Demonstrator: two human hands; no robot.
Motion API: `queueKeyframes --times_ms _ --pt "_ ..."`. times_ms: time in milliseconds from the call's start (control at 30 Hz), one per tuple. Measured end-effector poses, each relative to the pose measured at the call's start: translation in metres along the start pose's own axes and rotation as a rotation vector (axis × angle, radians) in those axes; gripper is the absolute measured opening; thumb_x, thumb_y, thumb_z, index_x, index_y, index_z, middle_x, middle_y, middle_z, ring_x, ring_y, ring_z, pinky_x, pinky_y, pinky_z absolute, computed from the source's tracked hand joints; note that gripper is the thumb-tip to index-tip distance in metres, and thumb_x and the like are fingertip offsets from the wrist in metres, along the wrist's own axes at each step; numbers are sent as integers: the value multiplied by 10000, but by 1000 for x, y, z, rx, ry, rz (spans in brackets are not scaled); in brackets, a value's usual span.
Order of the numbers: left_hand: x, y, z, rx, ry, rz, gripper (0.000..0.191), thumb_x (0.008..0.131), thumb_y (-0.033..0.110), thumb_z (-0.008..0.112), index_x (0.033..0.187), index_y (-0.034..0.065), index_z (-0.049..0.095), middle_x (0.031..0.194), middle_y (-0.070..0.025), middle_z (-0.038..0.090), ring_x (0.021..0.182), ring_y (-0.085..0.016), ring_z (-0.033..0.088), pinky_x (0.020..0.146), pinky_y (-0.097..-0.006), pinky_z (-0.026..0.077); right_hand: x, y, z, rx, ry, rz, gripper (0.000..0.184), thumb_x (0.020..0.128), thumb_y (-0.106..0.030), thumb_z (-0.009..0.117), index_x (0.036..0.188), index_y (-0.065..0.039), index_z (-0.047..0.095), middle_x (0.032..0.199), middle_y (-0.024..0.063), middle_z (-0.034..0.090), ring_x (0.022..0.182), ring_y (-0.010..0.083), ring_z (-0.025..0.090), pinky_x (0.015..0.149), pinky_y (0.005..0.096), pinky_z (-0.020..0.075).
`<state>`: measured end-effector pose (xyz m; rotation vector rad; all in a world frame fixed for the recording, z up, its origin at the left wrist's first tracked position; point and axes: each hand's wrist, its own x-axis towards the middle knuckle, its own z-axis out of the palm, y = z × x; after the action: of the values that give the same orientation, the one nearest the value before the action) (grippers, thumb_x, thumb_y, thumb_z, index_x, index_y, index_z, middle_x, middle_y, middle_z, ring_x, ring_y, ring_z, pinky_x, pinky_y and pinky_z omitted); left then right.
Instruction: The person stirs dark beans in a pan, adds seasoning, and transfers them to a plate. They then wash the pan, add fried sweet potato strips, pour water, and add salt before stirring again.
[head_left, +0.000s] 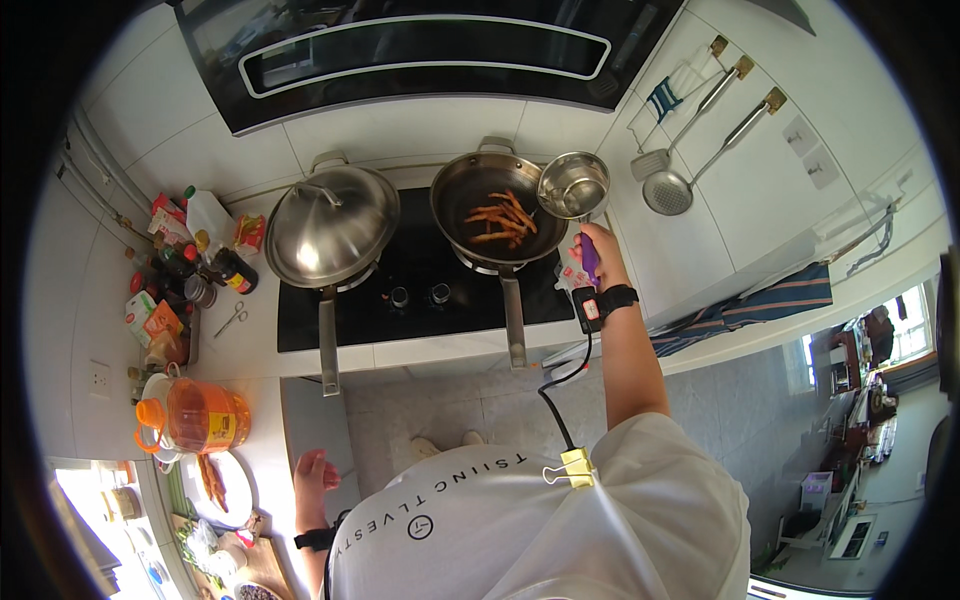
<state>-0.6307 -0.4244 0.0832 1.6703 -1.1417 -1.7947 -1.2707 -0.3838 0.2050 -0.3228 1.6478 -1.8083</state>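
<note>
My right hand (604, 251) is closed around the purple handle (590, 260) of a small stainless-steel saucepan (574, 185). The saucepan is beside the right rim of a frying pan (457, 180), overlapping it in this view; whether they touch cannot be told. Reddish-brown strips of food (504, 219) are heaped in the frying pan, which stands on the right burner of a black glass gas hob (409, 322). Near the counter's front edge, on the left, my left hand (315, 472) is held with loosely curled fingers and nothing visible in it.
A domed steel lid (334, 221) covers another pan on the left burner. Both pan handles overhang the counter front. Sauce bottles (232, 270), scissors (232, 319), an oil jug (206, 412), and a plate (238, 495) with food line the left counter. A skimmer (667, 193) hangs at right.
</note>
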Motion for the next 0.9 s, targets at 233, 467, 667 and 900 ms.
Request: queueKeyframes --times_ms 233,467,667,900 --pt "-3 -5 -2 31 6 -1 165 976 235 554 1052 99 611 700 -26 624 535 -111 593 486 -244 473 -7 4 -5 -103 27 -2 143 858 -190 618 878 -57 568 651 27 551 494 144 532 453 292 469" --pt "-10 -13 -4 9 1 15 168 979 231 547 1051 92 610 702 -29 623 531 -112 589 482 -245 468 13 22 -2 -548 -1 -154 222 811 -152 599 981 -9 604 669 57 591 493 148 535 466 315 433" --pt "-18 -19 -6 21 28 7 173 981 231 543 1053 90 612 704 -31 624 533 -114 595 485 -245 475 23 33 15 -949 54 -333 360 792 -197 593 1095 -3 602 828 181 677 755 342 654 687 428 499" --pt "-32 -26 -7 -15 55 0 179 980 231 543 1062 89 614 708 -31 627 546 -115 601 494 -247 479 7 31 32 -1113 191 -523 495 810 -226 609 1249 -9 545 1032 220 673 942 379 644 817 439 503"
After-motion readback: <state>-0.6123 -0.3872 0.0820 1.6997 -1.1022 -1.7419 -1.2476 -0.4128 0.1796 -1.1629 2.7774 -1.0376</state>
